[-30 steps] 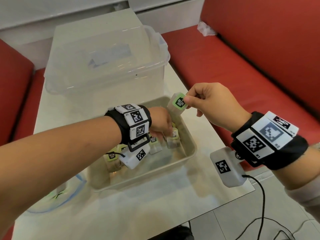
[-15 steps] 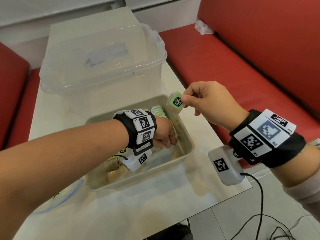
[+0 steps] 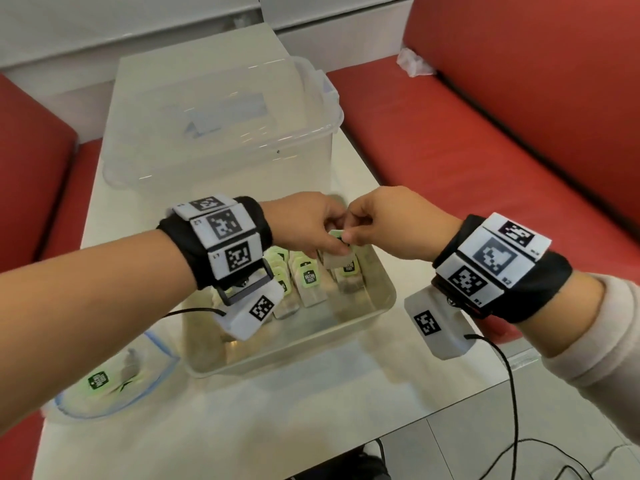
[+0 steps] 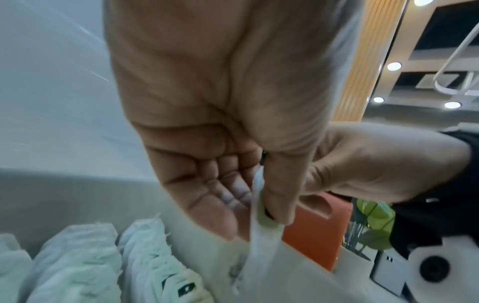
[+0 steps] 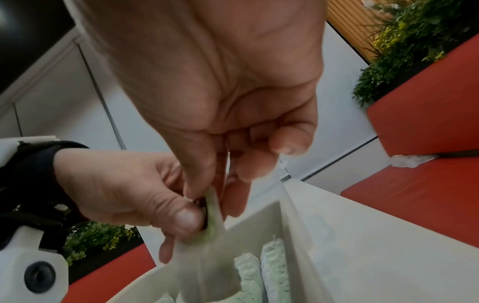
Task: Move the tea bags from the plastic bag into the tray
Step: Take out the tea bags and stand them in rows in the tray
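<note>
Fingers (image 5: 189, 221) of both hands are pinched on one tea bag (image 3: 338, 258), which is held above the far right end of the tray (image 3: 377, 306) by the left hand (image 3: 304, 225) and right hand (image 3: 388, 223). More tea bags (image 3: 304, 282) are lined up inside the tray, and the plastic bag (image 3: 114, 386) is seen lying on the counter (image 3: 277, 427) to the left, with a few left inside.

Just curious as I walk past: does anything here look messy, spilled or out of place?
Nothing stands out. Tea bags lie in neat rows in the tray, both hands pinch one tea bag above it, and a few remain in the plastic bag.
</note>
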